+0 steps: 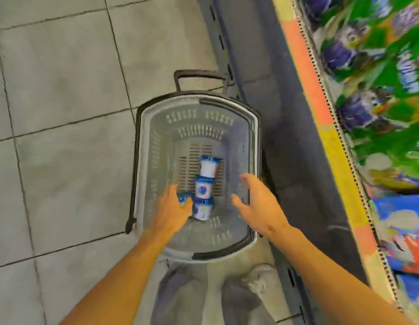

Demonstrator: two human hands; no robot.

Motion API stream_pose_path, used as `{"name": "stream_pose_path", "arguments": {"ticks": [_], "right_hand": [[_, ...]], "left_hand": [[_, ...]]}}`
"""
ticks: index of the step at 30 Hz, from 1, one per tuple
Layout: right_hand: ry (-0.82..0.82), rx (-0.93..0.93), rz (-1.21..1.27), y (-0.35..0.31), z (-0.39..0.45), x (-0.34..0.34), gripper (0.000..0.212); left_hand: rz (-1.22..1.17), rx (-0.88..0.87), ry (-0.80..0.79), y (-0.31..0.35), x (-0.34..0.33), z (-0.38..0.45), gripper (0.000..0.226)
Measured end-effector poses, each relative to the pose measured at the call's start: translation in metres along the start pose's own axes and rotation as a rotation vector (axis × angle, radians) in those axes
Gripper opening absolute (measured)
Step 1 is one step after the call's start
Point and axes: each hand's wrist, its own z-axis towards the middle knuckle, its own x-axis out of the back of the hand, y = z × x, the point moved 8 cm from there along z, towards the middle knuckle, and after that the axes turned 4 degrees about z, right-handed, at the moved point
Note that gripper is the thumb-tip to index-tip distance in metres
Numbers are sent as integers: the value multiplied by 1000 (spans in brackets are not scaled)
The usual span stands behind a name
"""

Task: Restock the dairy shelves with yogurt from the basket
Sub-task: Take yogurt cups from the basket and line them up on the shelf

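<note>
A grey plastic basket stands on the tiled floor beside the shelf unit. On its slotted bottom lie several white and blue yogurt cups in a row, on their sides. My left hand reaches into the basket with straight fingers touching a blue-lidded cup at the row's near left end. My right hand hovers over the basket's right side, fingers spread and holding nothing. The dairy shelf runs along the right, blurred.
Blurred green, purple and blue packages fill the shelf at right. A dark base plinth runs between basket and shelf. The basket's black pull handle sticks out at the far end. Grey floor tiles spread to the left.
</note>
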Motion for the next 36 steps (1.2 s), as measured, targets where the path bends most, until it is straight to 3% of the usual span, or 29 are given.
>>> {"name": "stream_pose_path", "arguments": {"ticks": [8,17,21,24,31,36], "right_hand": [[-111,-108,-75,64,122,-128,64],[39,-298,64,133,221,-189,96],[85,-323,125,139,255,-211,108],[116,-367,154,144,271,-222,115],[209,-350,254,152,282,-213,91],[303,-238,325,134,261,-168,83]], "left_hand": [[104,119,-79,-89,-86,91,36],[83,337,-152,-165,-158,157,76],[13,357,-162,-172,-182,173,97],[-73,348,-136,-172,-189,178,97],[-169,309,-58,-172,-181,179,85],[-197,277,73,-143,-149,168,72]]}}
